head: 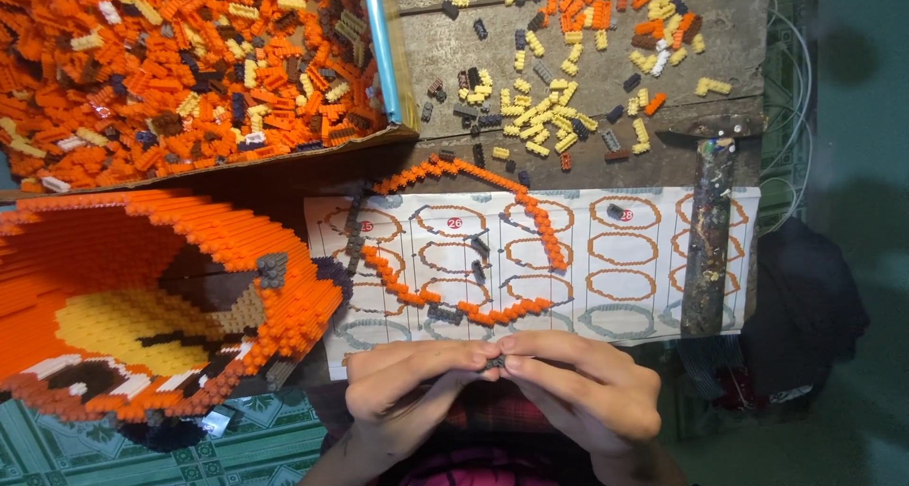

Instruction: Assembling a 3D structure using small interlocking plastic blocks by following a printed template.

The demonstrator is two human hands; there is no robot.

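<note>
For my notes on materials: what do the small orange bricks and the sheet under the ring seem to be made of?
Small orange bricks: probably plastic, with a smooth, slightly glossy look, uniform colour and moulded studs.
White printed sheet: likely paper, since it is thin, flat and matt, with printed ring outlines.

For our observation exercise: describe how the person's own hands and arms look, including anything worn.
Both hands, the left hand and the right hand, are bare: no gloves, no rings visible. The forearms show no sleeves. A small dark mark sits on the left wrist; what it is cannot be told.
</note>
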